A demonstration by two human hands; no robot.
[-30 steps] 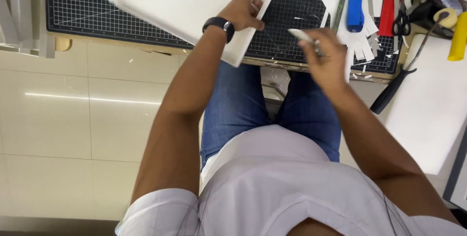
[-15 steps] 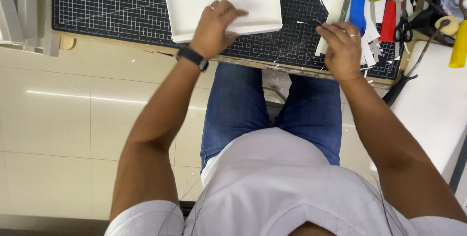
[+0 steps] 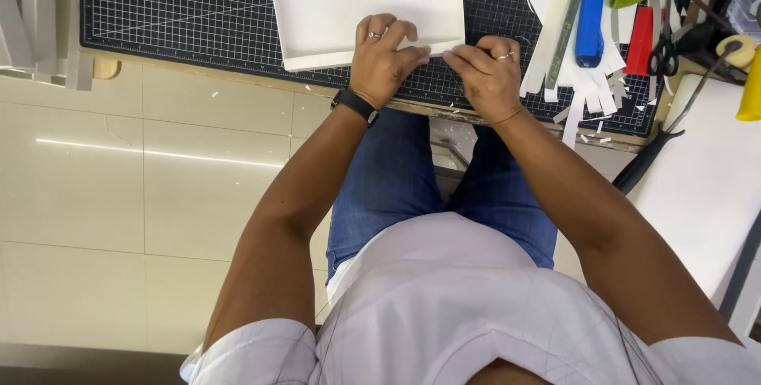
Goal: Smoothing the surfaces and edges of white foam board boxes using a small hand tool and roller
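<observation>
Hands have come together: left hand [image 3: 383, 60] presses the board [image 3: 365, 4], right hand [image 3: 487, 76] maybe pinches its 5 o'clock corner.

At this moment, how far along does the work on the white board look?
Done: the white board lies flat on the cutting mat, and cut white strips are piled at the right beside the blue cutter. In hand: the left hand and right hand both press at the board's near right corner. Left: nothing shows what remains; the work at that corner is hidden under the fingers.
</observation>
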